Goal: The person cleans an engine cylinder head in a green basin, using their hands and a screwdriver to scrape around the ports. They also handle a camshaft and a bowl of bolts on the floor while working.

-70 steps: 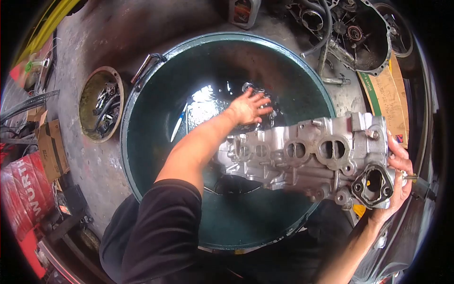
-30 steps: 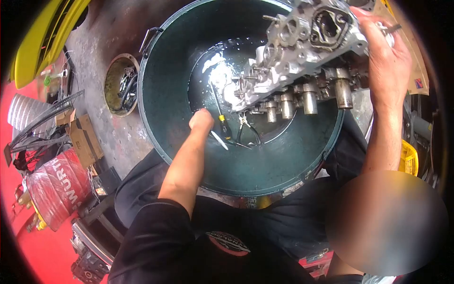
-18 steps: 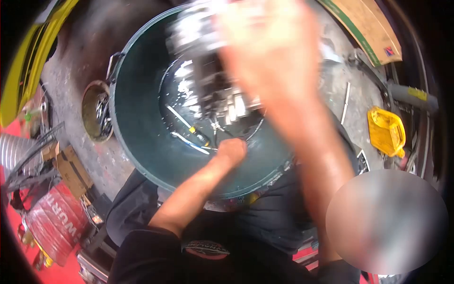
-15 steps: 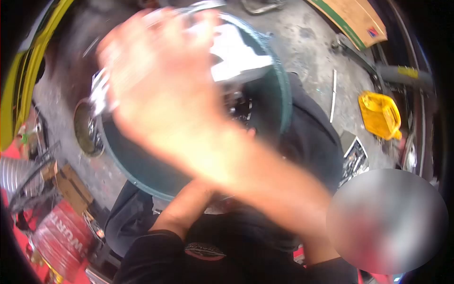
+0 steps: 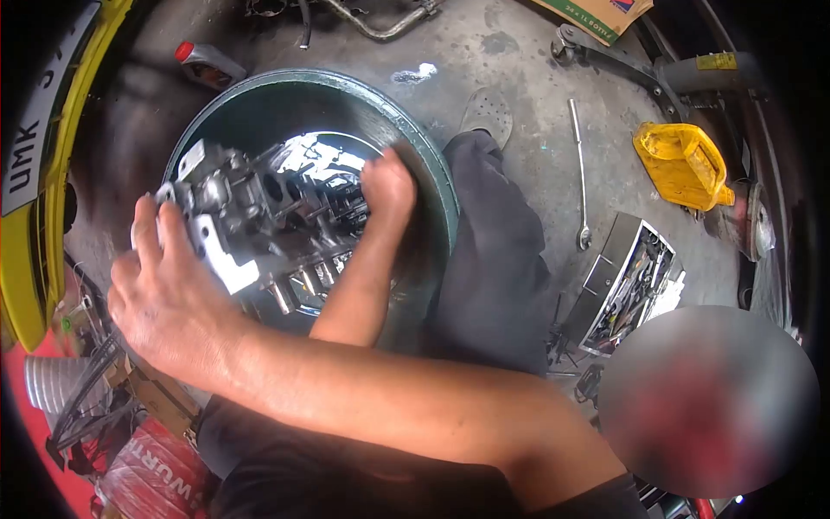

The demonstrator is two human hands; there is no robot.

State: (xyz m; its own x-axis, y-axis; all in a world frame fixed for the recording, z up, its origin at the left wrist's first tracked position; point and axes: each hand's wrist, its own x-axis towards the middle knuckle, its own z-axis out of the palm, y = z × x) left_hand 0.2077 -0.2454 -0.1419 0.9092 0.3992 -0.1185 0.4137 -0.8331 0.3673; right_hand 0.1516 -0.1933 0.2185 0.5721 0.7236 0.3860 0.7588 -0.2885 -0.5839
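Note:
A metal engine cylinder head is tilted inside a round green tub, with shiny liquid below it. My arms cross, the right forearm passing over the left. My right hand grips the left end of the cylinder head, two fingers over its edge and the thumb side hidden. My left hand is closed at the opposite end, near the tub's right wall. Its fingertips are hidden behind the metal.
Right of my leg lie a long ratchet, a toolbox full of tools and a yellow jug. A red-capped bottle lies behind the tub. A yellow bumper borders the left.
My right hand has moved left and down, from over the tub to the cylinder head's left end. The cylinder head has turned into fuller view, and the camera view has shifted.

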